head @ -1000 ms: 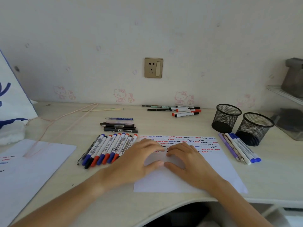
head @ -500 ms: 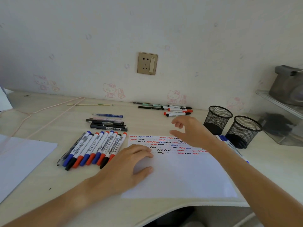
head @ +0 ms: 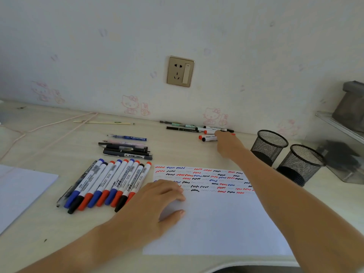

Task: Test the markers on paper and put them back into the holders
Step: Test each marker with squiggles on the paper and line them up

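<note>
We are reaching our right hand (head: 226, 143) onto the small cluster of red- and black-capped markers (head: 209, 134) by the wall; whether its fingers are closing on one we cannot tell. Our left hand (head: 157, 201) is lying flat, fingers spread, on the white scribbled paper sheet (head: 216, 219). Two black mesh holders (head: 285, 154) are standing just right of it.

The right hand (head: 226, 143) is covering the near ends of the markers by the wall (head: 208, 133), so its fingers are hiding whether they are gripping one. The left hand (head: 155, 201) is masking the paper's (head: 226, 223) left edge and some squiggles. The grey object on the shelf (head: 352, 107), cut by the right edge, is staying too blurred to name; the second sheet (head: 21, 190) is perhaps running off the left
</note>
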